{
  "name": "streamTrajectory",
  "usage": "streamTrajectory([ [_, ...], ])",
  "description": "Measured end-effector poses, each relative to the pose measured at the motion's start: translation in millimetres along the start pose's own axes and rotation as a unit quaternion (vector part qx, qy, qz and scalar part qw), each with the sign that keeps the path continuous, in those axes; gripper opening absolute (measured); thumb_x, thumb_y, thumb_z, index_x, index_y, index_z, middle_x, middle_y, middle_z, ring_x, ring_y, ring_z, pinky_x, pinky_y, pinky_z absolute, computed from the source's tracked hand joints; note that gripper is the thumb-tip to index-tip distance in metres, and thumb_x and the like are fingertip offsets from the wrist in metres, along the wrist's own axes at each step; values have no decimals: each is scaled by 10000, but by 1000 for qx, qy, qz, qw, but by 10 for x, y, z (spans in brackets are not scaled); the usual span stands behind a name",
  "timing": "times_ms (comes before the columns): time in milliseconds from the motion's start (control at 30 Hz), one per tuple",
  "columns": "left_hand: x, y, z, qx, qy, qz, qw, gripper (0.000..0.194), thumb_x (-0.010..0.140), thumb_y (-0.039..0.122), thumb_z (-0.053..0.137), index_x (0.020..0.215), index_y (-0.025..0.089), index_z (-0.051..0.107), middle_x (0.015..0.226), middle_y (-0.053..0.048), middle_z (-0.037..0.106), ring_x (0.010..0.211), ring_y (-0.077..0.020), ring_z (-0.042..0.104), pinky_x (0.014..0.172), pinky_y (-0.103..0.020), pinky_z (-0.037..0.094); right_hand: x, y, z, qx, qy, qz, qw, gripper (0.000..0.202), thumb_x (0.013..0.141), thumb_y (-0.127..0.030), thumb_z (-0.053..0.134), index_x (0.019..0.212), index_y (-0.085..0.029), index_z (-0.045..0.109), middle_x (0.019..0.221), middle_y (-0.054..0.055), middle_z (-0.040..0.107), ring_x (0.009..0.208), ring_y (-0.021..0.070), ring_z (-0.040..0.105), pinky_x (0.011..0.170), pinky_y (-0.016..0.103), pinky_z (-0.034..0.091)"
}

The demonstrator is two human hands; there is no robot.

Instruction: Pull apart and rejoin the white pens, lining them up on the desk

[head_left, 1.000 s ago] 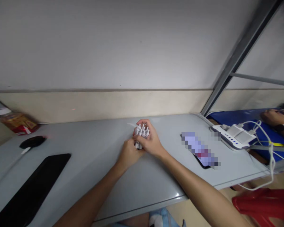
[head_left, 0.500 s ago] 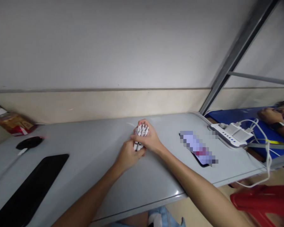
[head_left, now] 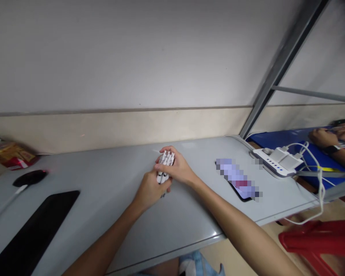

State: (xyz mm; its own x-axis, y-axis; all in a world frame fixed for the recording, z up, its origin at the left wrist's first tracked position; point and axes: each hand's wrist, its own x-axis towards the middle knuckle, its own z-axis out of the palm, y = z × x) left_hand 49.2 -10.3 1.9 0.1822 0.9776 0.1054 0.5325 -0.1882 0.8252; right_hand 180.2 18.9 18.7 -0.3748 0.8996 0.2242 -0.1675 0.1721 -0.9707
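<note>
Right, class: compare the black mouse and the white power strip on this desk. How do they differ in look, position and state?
The black mouse is dark and rounded; the white power strip is pale and long. The mouse lies at the desk's far left, the power strip at its right edge. The mouse shows a red glow by it and one cable; the power strip carries white plugs and several cables. Both rest on the grey desk, away from the hands.

A grey tabletop (head_left: 103, 199) runs along a pale wall. At its left lie a black keyboard (head_left: 34, 234), a black mouse (head_left: 30, 178) with a red glow, and — against the wall — a red and yellow packet (head_left: 13, 157). To the right lies a phone (head_left: 238, 180), then a white power strip (head_left: 276, 163) with plugged chargers and trailing cables. A red plastic stool (head_left: 319, 241) stands below — beyond, another person's forearm (head_left: 333, 142) rests on a blue surface (head_left: 276, 138).
</note>
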Motion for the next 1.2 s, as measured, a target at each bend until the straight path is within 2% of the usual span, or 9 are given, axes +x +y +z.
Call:
streamTrajectory([
  [200, -2, -58, -18, 7, -4, 9, 1000, 127, 793, 261, 526, 787, 155, 595, 563, 13, 638, 450, -102, 533, 453, -211, 388, 56, 47, -107, -111, 71, -69, 989, 614, 700, -412, 742, 1215, -257, 447, 930, -7, 555, 712, 123, 576, 625, 263, 508],
  [400, -8, -115, -5, -22, -25, -4, 999, 198, 816, 313, 554, 945, 163, 554, 580, 18, 647, 487, -126, 579, 468, -219, 411, 78, 118, -112, -152, 71, -47, 985, 347, 772, -513, 661, 891, -207, 547, 723, -27, 537, 632, 119, 515, 548, 231, 429],
  [500, 4, -124, 0, -56, -36, -3, 998, 221, 820, 368, 576, 915, 171, 544, 608, 13, 646, 512, -132, 602, 483, -221, 425, 86, 173, -97, -124, 82, -34, 988, 360, 760, -520, 671, 828, -203, 514, 679, -38, 521, 583, 107, 499, 510, 218, 405],
  [700, 20, -60, -17, -174, -54, -64, 981, 308, 825, 478, 572, 855, 176, 521, 607, 24, 595, 468, -128, 572, 435, -234, 433, 127, 246, -121, -12, 81, 13, 997, 435, 741, -523, 682, 995, -211, 516, 746, -39, 570, 504, 74, 477, 452, 200, 373],
  [800, 31, -26, -25, -219, -39, -105, 969, 354, 803, 494, 604, 934, 169, 549, 642, 14, 612, 512, -139, 595, 471, -251, 476, 143, 250, -149, 42, 52, 55, 996, 459, 766, -548, 649, 1033, -183, 566, 650, -47, 538, 483, 75, 454, 466, 213, 372],
  [900, 56, -39, -35, -242, -8, -128, 962, 396, 787, 495, 619, 986, 157, 571, 725, -26, 653, 606, -163, 638, 559, -285, 522, 155, 252, -168, 86, 44, 56, 994, 457, 744, -503, 690, 1032, -155, 621, 665, -27, 548, 548, 79, 470, 542, 225, 400],
  [1000, 94, -108, -70, -186, 30, -128, 974, 401, 792, 511, 579, 962, 149, 592, 796, -63, 673, 668, -188, 647, 605, -307, 516, 172, 265, -187, 83, 86, 60, 991, 389, 731, -463, 695, 941, -137, 662, 660, -25, 524, 578, 83, 460, 561, 228, 393],
  [1100, 134, -208, -137, 9, 95, -104, 990, 359, 773, 503, 560, 873, 161, 604, 813, -65, 659, 772, -223, 631, 696, -341, 497, 192, 286, -224, 82, 159, 78, 981, 347, 756, -447, 649, 918, -141, 667, 647, -30, 490, 567, 91, 443, 539, 231, 389],
  [1200, 159, -297, -195, 205, 94, -98, 969, 338, 772, 496, 515, 784, 172, 610, 928, -111, 627, 1002, -310, 565, 832, -423, 459, 203, 298, -260, 93, 187, 90, 974, 318, 785, -416, 604, 939, -143, 658, 641, -31, 467, 549, 96, 434, 511, 233, 398],
])
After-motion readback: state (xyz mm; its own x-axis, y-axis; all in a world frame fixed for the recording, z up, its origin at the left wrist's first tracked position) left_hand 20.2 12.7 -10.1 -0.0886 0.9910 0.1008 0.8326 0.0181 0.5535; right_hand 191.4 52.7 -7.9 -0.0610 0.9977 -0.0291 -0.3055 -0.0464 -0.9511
